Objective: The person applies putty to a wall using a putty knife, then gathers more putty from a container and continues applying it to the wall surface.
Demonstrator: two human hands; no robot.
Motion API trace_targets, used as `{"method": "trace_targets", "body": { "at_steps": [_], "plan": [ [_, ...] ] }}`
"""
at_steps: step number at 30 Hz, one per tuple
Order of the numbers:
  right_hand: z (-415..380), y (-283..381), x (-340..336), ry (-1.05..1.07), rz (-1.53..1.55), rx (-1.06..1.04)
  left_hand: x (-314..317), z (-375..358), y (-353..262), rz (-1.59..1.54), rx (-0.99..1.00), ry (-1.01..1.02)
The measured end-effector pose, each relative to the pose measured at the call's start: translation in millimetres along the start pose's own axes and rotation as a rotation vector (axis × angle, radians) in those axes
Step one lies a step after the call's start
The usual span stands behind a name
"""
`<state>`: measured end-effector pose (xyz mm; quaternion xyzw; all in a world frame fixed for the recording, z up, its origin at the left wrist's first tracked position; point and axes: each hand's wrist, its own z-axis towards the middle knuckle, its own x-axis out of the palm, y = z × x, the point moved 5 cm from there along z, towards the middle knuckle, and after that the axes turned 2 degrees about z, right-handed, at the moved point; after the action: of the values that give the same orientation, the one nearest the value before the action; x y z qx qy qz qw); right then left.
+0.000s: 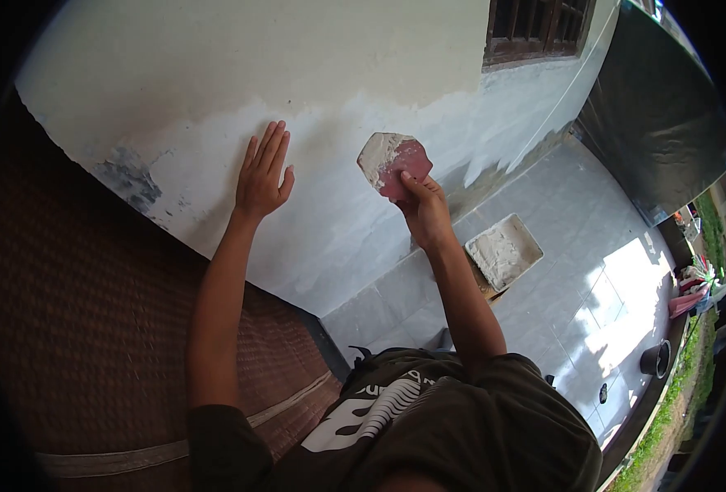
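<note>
The right hand (423, 209) is clamped on a reddish plate (412, 160), thumb across the near face, other fingers mostly hidden behind. It pinches only the lower-right margin, probably so that the broad face and far edge stay free. The plate lies just above the grip, tilted, its face toward the camera and its free edge pointing up and left. It is nearly as broad as long, so the long axis is weak; it seems to run from upper left down to lower right. Pale paste (377, 152) coats the part farthest from the fingers, perhaps why the hold is at the cleaner end.

Left of the grip, the left hand (263, 180) holds nothing: fingers straight, thumb apart, laid flat before the patchy wall (330, 221), possibly for support; I cannot tell whether it touches. Below and right of the grip, near the forearm, a tray (530, 236) of paste sits within likely easy reach.
</note>
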<state>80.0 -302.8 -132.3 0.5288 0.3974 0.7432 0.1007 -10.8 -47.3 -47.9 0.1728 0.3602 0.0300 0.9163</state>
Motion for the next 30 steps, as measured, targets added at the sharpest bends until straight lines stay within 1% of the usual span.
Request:
{"method": "trace_targets", "body": {
  "at_steps": [3, 4, 10, 12, 17, 19, 24, 29, 30],
  "plan": [
    [1.1, 22.9, -28.2, -0.014, 0.031, -0.017, 29.5, 18.7, -40.3, -0.136, -0.042, 0.039],
    [2.0, 29.8, -42.0, -0.023, 0.038, -0.013, 40.8, 24.9, -56.3, -0.139, -0.038, 0.049],
    [-4.7, 63.5, -139.5, -0.106, 0.05, -0.008, 116.3, 52.5, -160.4, -0.305, -0.017, 0.141],
    [-8.6, 73.1, -176.5, -0.214, -0.031, 0.029, 137.2, 62.2, -192.7, -0.337, -0.002, 0.154],
    [-19.5, 105.3, -255.1, -0.292, -0.063, -0.011, 179.1, 79.3, -268.0, -0.476, 0.023, 0.192],
    [-28.7, 115.4, -287.3, -0.362, -0.06, -0.005, 190.8, 82.2, -295.9, -0.532, 0.022, 0.237],
    [-56.6, 112.7, -371.7, -0.498, -0.07, 0.018, 222.6, 72.6, -352.3, -0.646, 0.014, 0.281],
    [-88.3, 92.0, -428.9, -0.591, -0.08, 0.026, 243.7, 57.3, -391.2, -0.731, 0.0, 0.38],
    [-95.5, 85.2, -441.5, -0.641, -0.114, 0.043, 247.3, 53.2, -397.5, -0.744, 0.001, 0.397]
  ]
}}
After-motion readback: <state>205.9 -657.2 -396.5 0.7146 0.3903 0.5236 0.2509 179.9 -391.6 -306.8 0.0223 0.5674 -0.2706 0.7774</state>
